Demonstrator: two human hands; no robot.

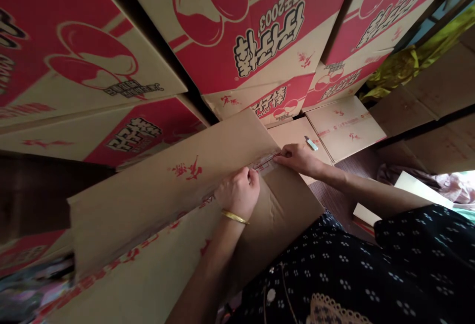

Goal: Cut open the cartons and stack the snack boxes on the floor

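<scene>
A large cardboard box with red print fills the middle of the head view, tilted along a diagonal. Clear packing tape with red lettering runs over the seam between its flaps. My left hand, with a gold bangle at the wrist, is curled into a fist on the seam; what its fingers grip, if anything, is hidden. At the far end of the seam, my right hand pinches the tape near the box edge. Just beyond it, a pale green utility knife lies on another cardboard box.
Stacked red-and-tan cartons form a wall in front. A closed taped box sits at the right, near yellow plastic sheeting and more brown boxes. White panels and cloth lie on the floor at right.
</scene>
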